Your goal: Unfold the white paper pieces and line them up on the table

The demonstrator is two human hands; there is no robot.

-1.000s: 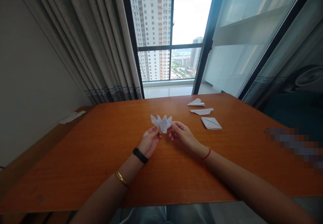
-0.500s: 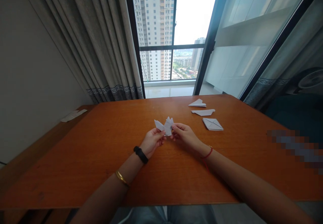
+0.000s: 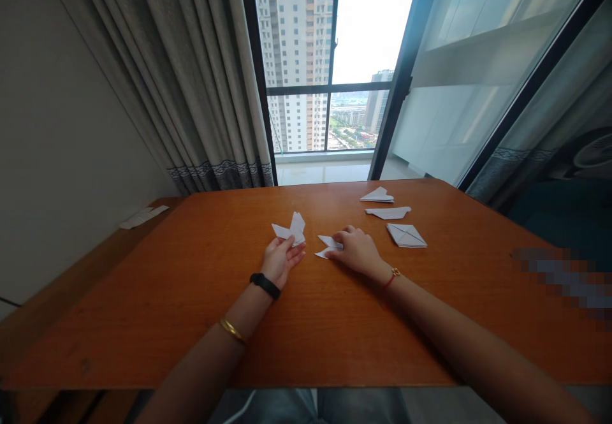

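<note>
Left hand [image 3: 280,262] grasps a winged paper piece [image 3: 297,225], right hand [image 3: 357,250] a forked paper piece [image 3: 329,241]

Taking 12 o'clock as straight ahead of the person, the winged paper piece sits at 1 o'clock from the left hand, its base pinched under the thumb while the other fingers spread loosely below. One white flap points toward 10 o'clock, another rises toward 12.

The right hand is closed over the rear of the forked paper piece, whose two points emerge at its 9 o'clock side, aimed back toward the left hand. Whether this piece rests on the tabletop [image 3: 191,296] cannot be told. The two pieces are apart, the forked one at about 4 o'clock from the winged one.

Three more white folds lie on the tabletop past the right hand: a square packet [image 3: 406,235] near it, between 2 and 3 o'clock, a narrow fold [image 3: 388,213] between 1 and 2, and a pointed fold [image 3: 377,196] farther off, close to 1.

Well apart from the left hand, between 9 and 10 o'clock, pale paper [image 3: 143,217] lies by the wall. A black wristband [image 3: 266,285] circles the left wrist; a red bracelet [image 3: 392,277] circles the right.
</note>
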